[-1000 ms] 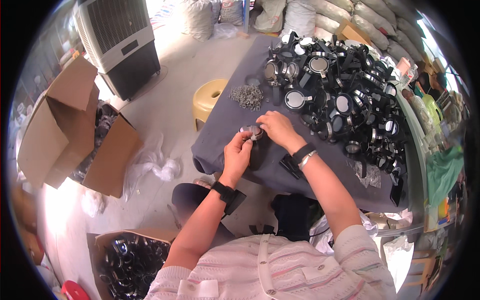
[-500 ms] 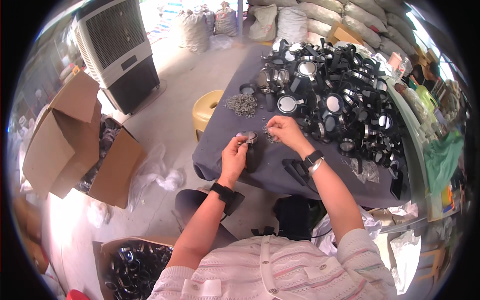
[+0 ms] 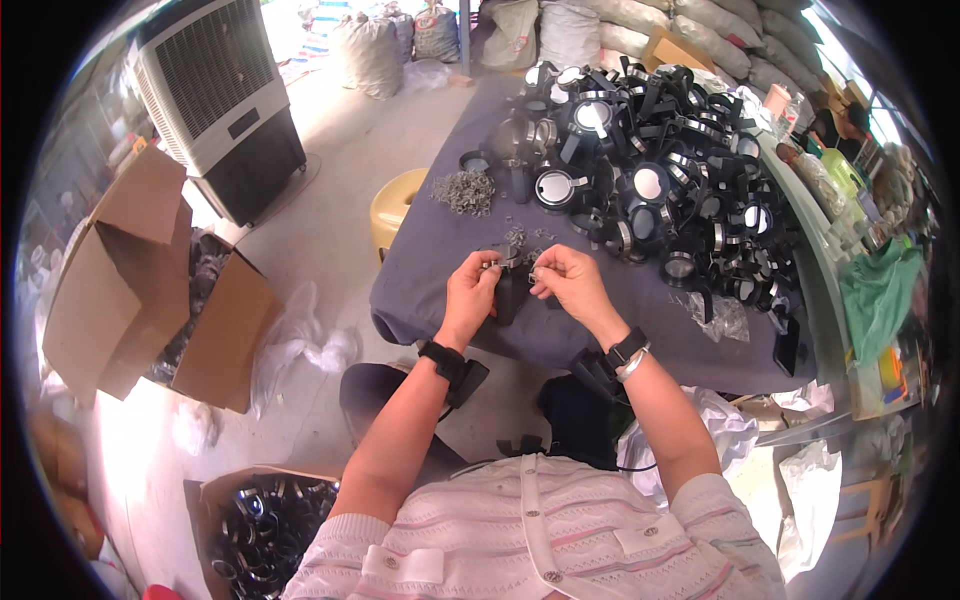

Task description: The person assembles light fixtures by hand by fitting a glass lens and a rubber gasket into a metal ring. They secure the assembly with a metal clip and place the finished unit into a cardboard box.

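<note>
Below, ctn (image 3: pixel 207 508) has blk pcs (image 3: pixel 265 525); L hand (image 3: pixel 468 300) grips blk unit (image 3: pixel 509 290), R hand (image 3: pixel 575 287) clip (image 3: pixel 533 270).

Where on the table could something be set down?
Bare grey cloth shows between the right hand and the clear plastic bag, and between the left hand and the cloth's left edge. Black parts and metal pieces crowd the far side.

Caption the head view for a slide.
Left hand holding a black-handled piece, right hand close beside it, at a grey-covered table with small metal parts and heaped black-and-silver pieces.
</note>
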Demonstrator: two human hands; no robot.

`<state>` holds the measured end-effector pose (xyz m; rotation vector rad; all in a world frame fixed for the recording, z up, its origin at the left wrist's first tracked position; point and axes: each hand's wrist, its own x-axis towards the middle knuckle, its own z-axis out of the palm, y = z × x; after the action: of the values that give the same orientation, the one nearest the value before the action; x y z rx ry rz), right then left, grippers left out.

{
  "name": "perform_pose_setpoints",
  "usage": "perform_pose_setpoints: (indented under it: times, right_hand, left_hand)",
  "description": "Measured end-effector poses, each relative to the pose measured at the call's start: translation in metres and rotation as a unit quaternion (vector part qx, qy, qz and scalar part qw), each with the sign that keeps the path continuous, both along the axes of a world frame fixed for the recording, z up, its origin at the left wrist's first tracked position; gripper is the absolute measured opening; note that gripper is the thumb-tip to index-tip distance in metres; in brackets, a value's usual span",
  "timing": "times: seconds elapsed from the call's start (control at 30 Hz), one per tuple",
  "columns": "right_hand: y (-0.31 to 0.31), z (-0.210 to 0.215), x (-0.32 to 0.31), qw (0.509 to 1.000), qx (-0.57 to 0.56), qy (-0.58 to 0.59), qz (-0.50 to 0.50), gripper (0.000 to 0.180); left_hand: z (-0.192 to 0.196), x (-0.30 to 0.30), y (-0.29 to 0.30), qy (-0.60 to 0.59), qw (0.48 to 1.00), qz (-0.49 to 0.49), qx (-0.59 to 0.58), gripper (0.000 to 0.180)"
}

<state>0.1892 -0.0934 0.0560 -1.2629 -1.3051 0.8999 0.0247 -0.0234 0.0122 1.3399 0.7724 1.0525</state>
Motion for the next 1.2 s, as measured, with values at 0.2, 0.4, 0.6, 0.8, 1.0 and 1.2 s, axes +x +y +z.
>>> perform_pose_setpoints:
  times: [0.2,0.4,0.6,0.8,1.0,1.2]
  right_hand:
    - [0.016,-0.017,-0.016,0.992,0.107,-0.047,-0.040,0.001]
    - [0.025,-0.022,-0.027,0.919,0.272,-0.271,-0.085,0.009]
    - [0.023,-0.019,-0.027,0.895,0.304,-0.309,-0.108,0.008]
    - [0.030,-0.023,-0.031,0.907,0.284,-0.296,-0.097,0.005]
    - [-0.023,0.001,0.014,0.903,0.187,-0.351,-0.163,0.005]
    - [-0.095,-0.008,0.127,0.811,0.044,-0.513,-0.278,0.006]
  left_hand:
    - [-0.001,0.001,0.000,-0.005,1.000,-0.008,0.006,0.018]
    - [0.000,-0.001,-0.003,-0.009,1.000,-0.007,-0.003,0.019]
    - [0.004,0.001,-0.005,-0.023,1.000,-0.018,-0.005,0.021]
    - [-0.003,-0.002,0.001,-0.012,1.000,0.011,0.022,0.020]
    - [0.001,0.002,-0.002,-0.021,1.000,0.006,-0.002,0.014]
    - [0.007,0.005,-0.002,-0.001,1.000,0.011,0.003,0.013]
